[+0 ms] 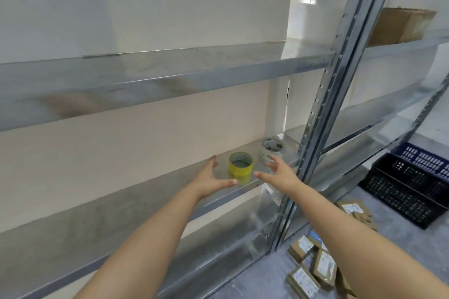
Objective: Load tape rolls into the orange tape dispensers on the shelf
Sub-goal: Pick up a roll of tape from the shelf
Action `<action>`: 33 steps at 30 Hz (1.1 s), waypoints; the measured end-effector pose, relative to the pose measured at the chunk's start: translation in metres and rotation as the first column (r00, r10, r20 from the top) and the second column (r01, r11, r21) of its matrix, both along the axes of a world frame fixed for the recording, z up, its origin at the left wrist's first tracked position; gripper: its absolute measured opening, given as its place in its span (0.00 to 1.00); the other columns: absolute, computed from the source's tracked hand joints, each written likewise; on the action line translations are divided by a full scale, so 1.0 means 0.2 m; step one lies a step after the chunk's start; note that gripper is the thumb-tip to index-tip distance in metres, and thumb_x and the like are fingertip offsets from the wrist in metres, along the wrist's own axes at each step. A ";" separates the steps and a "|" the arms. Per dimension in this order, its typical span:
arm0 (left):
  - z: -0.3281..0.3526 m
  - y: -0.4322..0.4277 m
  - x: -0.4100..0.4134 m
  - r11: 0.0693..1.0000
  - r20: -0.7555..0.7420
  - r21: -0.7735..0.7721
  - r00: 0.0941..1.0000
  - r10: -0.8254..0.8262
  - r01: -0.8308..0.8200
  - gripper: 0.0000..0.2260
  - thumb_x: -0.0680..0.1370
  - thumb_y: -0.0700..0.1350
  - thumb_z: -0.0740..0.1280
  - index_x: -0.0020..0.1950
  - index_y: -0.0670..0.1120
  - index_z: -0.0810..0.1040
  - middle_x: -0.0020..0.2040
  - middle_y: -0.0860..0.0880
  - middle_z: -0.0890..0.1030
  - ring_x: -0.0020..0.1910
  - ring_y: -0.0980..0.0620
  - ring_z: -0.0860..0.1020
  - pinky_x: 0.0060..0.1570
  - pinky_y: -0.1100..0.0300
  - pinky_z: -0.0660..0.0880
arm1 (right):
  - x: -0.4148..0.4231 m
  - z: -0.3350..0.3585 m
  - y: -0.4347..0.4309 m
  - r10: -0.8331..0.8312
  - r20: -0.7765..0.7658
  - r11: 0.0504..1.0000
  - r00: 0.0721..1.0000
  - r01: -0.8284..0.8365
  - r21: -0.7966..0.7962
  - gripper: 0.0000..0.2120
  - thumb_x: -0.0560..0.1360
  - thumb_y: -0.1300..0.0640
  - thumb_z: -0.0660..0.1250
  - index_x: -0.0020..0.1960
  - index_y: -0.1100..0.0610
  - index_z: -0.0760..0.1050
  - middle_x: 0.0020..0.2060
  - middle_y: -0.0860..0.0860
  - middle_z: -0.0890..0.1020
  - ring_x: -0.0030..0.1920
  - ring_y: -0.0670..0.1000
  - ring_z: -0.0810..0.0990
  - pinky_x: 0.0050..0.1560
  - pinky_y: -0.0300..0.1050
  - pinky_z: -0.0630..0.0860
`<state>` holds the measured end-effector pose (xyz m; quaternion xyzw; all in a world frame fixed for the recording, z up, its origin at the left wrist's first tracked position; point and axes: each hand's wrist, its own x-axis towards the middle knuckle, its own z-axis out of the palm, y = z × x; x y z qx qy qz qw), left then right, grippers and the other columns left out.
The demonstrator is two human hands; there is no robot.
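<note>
A yellow tape roll (pixel 240 165) lies flat on the metal shelf (pixel 145 206), near its right end. Behind it to the right sit clear tape rolls (pixel 272 149), stacked. My left hand (pixel 211 181) is open just left of the yellow roll, fingers spread, not touching it. My right hand (pixel 279 173) is open just right of that roll, in front of the clear rolls, also apart from it. No orange tape dispenser is in view.
An upper shelf (pixel 170 80) spans above. A metal upright post (pixel 323 114) stands right of the rolls. On the floor at right lie a black crate (pixel 401 189), a blue crate (pixel 422 156) and several small cardboard parcels (pixel 315 267). A cardboard box (pixel 401 25) sits on the neighbouring shelf.
</note>
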<state>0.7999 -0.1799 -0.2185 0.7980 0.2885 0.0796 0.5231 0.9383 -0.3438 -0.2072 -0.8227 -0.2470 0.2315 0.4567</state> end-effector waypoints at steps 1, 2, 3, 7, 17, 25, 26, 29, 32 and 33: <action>-0.02 0.01 0.03 1.000 -0.009 -0.004 1.000 0.015 -0.015 0.50 0.64 0.53 0.77 0.77 0.45 0.50 0.75 0.47 0.63 0.73 0.49 0.63 0.71 0.54 0.62 | 0.03 -0.02 0.03 0.018 0.004 1.000 1.000 -0.018 -0.007 0.43 0.68 0.51 0.74 0.74 0.57 0.53 0.70 0.57 0.67 0.71 0.55 0.65 0.69 0.49 0.64; -0.04 0.03 0.06 1.000 -0.019 -0.007 0.999 0.028 -0.029 0.50 0.64 0.53 0.77 0.77 0.45 0.51 0.75 0.47 0.63 0.73 0.49 0.63 0.71 0.54 0.62 | 0.07 -0.05 0.07 0.037 0.007 0.999 0.999 -0.037 -0.015 0.43 0.68 0.52 0.74 0.74 0.58 0.53 0.70 0.57 0.67 0.71 0.55 0.65 0.69 0.48 0.64; -0.06 0.05 0.09 0.999 -0.031 -0.005 0.999 0.039 -0.039 0.50 0.64 0.54 0.77 0.77 0.46 0.51 0.75 0.47 0.64 0.73 0.49 0.63 0.71 0.55 0.63 | 0.10 -0.07 0.10 0.054 0.006 0.998 0.999 -0.054 -0.022 0.43 0.68 0.53 0.74 0.74 0.59 0.52 0.71 0.58 0.67 0.71 0.55 0.64 0.68 0.48 0.64; -0.16 0.14 0.22 0.998 -0.104 0.055 0.994 0.042 -0.037 0.51 0.64 0.55 0.77 0.77 0.46 0.51 0.75 0.48 0.64 0.73 0.49 0.64 0.70 0.57 0.63 | 0.26 -0.16 0.22 0.100 -0.002 0.993 0.995 -0.100 -0.055 0.47 0.67 0.54 0.74 0.75 0.58 0.48 0.71 0.58 0.65 0.72 0.55 0.63 0.68 0.48 0.64; -0.37 0.23 0.50 1.000 -0.227 0.027 0.974 0.002 0.004 0.51 0.62 0.53 0.79 0.77 0.46 0.53 0.76 0.46 0.62 0.72 0.49 0.66 0.66 0.61 0.64 | 0.56 -0.39 0.38 0.251 -0.027 0.928 0.967 -0.249 -0.277 0.49 0.65 0.55 0.76 0.75 0.58 0.48 0.72 0.58 0.63 0.71 0.56 0.64 0.68 0.48 0.66; -0.39 0.13 0.64 0.982 -0.160 0.135 0.975 0.152 -0.131 0.45 0.51 0.65 0.71 0.67 0.53 0.69 0.64 0.51 0.77 0.63 0.49 0.75 0.65 0.49 0.70 | 0.65 -0.43 0.46 0.395 0.060 0.897 0.917 -0.371 -0.241 0.41 0.64 0.57 0.77 0.71 0.61 0.60 0.65 0.55 0.73 0.65 0.55 0.72 0.59 0.38 0.71; -0.40 0.12 0.64 0.978 -0.143 0.117 0.972 0.188 -0.172 0.44 0.51 0.65 0.72 0.66 0.53 0.69 0.63 0.51 0.78 0.62 0.50 0.76 0.64 0.49 0.70 | 0.64 -0.43 0.47 0.410 0.082 0.897 0.909 -0.385 -0.215 0.37 0.63 0.58 0.77 0.67 0.60 0.65 0.60 0.53 0.76 0.62 0.54 0.75 0.51 0.31 0.70; -0.39 0.08 0.65 0.962 -0.109 0.076 0.957 0.270 -0.263 0.42 0.51 0.63 0.74 0.64 0.53 0.71 0.62 0.51 0.79 0.60 0.49 0.77 0.61 0.50 0.73 | 0.64 -0.42 0.46 0.440 0.104 0.893 0.892 -0.423 -0.157 0.32 0.61 0.57 0.79 0.62 0.59 0.70 0.55 0.52 0.79 0.51 0.47 0.75 0.41 0.26 0.67; -0.39 0.06 0.66 0.950 -0.076 0.113 0.951 0.300 -0.291 0.36 0.55 0.59 0.75 0.61 0.53 0.72 0.59 0.50 0.80 0.58 0.49 0.79 0.59 0.51 0.75 | 0.65 -0.42 0.46 0.447 0.095 0.893 0.890 -0.438 -0.102 0.33 0.60 0.56 0.80 0.61 0.59 0.70 0.55 0.53 0.79 0.52 0.50 0.77 0.50 0.38 0.72; -0.38 0.06 0.66 0.945 -0.059 0.110 0.947 0.316 -0.308 0.35 0.55 0.57 0.76 0.61 0.52 0.72 0.59 0.50 0.80 0.58 0.49 0.79 0.59 0.51 0.75 | 0.66 -0.41 0.46 0.446 0.090 0.894 0.890 -0.439 -0.090 0.34 0.60 0.56 0.80 0.61 0.59 0.70 0.55 0.53 0.79 0.53 0.51 0.78 0.51 0.40 0.72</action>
